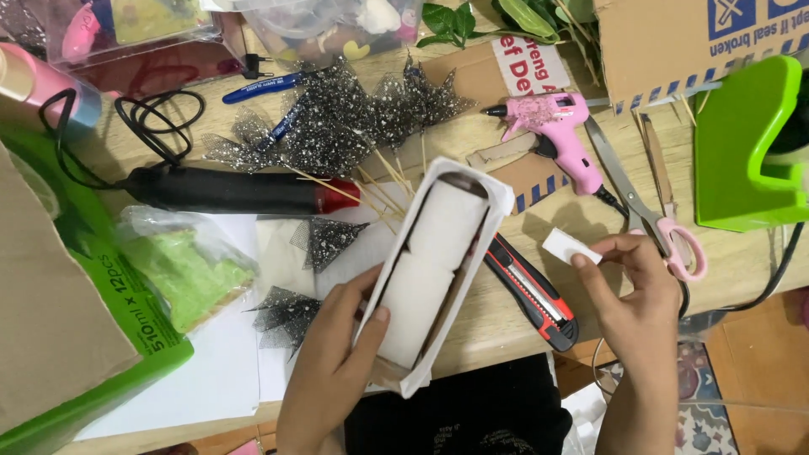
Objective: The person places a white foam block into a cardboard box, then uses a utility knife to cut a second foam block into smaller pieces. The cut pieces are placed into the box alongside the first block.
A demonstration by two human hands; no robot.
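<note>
My left hand [333, 354] grips the side of a long white paper-covered box [438, 270] that holds white cylinders, tilted over the near table edge. My right hand [636, 295] pinches a small white rectangular piece [569, 247] between thumb and fingers, just right of the box. A red and black utility knife [533, 291] lies on the table between my two hands.
A pink glue gun [552, 126] and pink-handled scissors [653, 215] lie at the right. A black and red heat tool [227, 191], black glitter mesh pieces on wooden sticks [345, 122], a green tape dispenser [746, 147], cardboard boxes and a green carton [101, 337] crowd the wooden table [497, 324].
</note>
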